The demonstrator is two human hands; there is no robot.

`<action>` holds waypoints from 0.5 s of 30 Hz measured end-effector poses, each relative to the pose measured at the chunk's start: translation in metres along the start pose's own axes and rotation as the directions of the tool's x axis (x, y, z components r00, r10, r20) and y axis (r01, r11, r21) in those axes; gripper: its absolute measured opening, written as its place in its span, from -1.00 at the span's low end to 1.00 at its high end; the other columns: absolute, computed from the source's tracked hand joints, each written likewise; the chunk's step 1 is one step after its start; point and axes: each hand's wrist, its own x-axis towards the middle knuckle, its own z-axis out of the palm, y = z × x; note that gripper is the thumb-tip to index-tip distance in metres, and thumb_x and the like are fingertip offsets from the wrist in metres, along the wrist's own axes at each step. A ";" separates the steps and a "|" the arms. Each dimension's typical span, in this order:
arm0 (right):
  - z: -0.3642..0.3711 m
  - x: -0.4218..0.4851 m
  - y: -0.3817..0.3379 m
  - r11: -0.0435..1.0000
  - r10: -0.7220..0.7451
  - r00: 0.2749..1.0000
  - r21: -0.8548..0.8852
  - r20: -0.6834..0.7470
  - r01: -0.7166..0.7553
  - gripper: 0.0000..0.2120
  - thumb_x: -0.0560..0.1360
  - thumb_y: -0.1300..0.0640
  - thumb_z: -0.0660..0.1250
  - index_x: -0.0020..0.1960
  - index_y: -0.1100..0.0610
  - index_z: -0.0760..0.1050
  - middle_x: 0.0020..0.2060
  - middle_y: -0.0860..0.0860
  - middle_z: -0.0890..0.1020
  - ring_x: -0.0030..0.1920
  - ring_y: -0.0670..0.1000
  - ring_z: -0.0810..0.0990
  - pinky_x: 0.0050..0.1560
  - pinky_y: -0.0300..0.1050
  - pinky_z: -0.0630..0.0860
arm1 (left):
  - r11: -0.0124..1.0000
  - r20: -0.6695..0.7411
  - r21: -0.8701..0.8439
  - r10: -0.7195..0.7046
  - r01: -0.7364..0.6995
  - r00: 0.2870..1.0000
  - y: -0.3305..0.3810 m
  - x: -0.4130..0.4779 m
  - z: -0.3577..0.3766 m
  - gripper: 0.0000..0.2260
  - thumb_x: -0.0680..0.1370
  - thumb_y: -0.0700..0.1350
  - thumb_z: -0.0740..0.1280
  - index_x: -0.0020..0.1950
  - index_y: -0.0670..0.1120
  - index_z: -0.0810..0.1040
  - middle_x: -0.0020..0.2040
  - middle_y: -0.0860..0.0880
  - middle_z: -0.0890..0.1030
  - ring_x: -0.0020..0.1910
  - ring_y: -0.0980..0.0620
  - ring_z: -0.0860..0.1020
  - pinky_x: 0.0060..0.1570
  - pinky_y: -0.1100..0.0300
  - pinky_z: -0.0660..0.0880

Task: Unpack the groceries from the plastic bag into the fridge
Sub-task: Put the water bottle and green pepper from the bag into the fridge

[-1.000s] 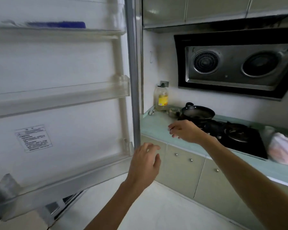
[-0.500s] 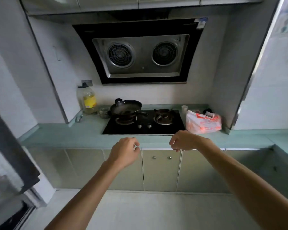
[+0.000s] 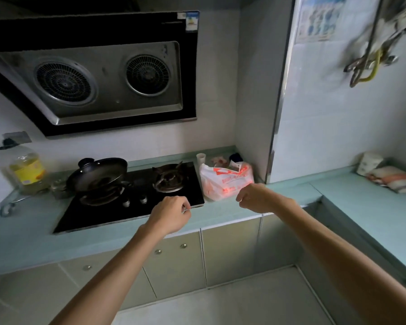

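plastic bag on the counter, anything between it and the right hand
Nothing visible stands between them. The right hand hangs just in front of the plastic bag, which sits on the counter beside the stove. Whether the hand touches the bag cannot be told. The left hand is over the stove's front edge.

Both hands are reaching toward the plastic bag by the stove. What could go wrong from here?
1. The plastic bag sits right beside the hob; dragging it left could snag the burner grate.
2. A small white cup stands just behind the bag and could be knocked over.
3. The bag's top looks open; lifting with the right hand alone, left hand idle, may spill items.
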 end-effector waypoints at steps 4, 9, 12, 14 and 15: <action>-0.009 0.030 0.043 0.998 0.057 0.998 0.037 -0.023 -0.056 -0.75 0.54 0.18 0.31 0.18 0.09 0.61 0.14 0.05 0.65 0.07 0.06 0.62 0.16 -0.09 0.56 | 0.998 0.008 -0.043 0.044 -0.044 0.999 0.019 0.056 0.020 -0.81 0.53 -0.07 0.29 0.09 0.05 0.64 0.00 0.08 0.67 0.00 0.03 0.62 0.03 0.04 0.57; -0.013 0.085 0.083 0.981 0.158 0.987 0.106 0.025 -0.160 -0.75 0.52 0.21 0.29 0.16 0.10 0.61 0.04 0.04 0.68 0.02 0.04 0.66 0.03 -0.15 0.58 | 0.983 -0.019 -0.170 0.068 -0.070 0.997 0.018 0.128 0.041 -0.84 0.52 -0.09 0.31 0.04 0.04 0.66 -0.07 0.11 0.69 -0.09 0.06 0.64 -0.05 0.04 0.60; -0.010 0.132 0.102 0.978 0.165 0.986 0.125 0.032 -0.168 -0.77 0.54 0.21 0.30 0.18 0.10 0.59 0.01 0.06 0.68 -0.20 -0.07 0.65 -0.23 -0.32 0.53 | 0.979 -0.003 -0.172 0.107 -0.106 0.994 0.010 0.179 0.051 -0.85 0.53 -0.10 0.31 0.02 0.01 0.66 -0.10 0.08 0.69 -0.13 0.05 0.64 -0.09 0.02 0.61; -0.009 0.168 0.111 0.980 0.162 0.986 0.115 0.031 -0.165 -0.75 0.56 0.18 0.31 0.21 0.08 0.58 0.04 0.01 0.67 -0.23 -0.12 0.65 -0.23 -0.35 0.56 | 0.974 0.011 -0.194 0.120 -0.116 0.993 0.003 0.214 0.060 -0.84 0.53 -0.11 0.31 0.02 0.00 0.67 -0.08 0.06 0.69 -0.12 0.06 0.64 -0.07 0.05 0.61; -0.010 0.186 0.115 0.980 0.160 0.987 0.111 0.030 -0.162 -0.75 0.56 0.17 0.31 0.22 0.07 0.58 0.07 0.00 0.66 -0.21 -0.11 0.66 -0.18 -0.31 0.60 | 0.971 0.022 -0.209 0.122 -0.114 0.992 -0.001 0.231 0.065 -0.83 0.53 -0.11 0.31 0.03 0.01 0.67 -0.06 0.06 0.70 -0.11 0.07 0.65 -0.06 0.06 0.61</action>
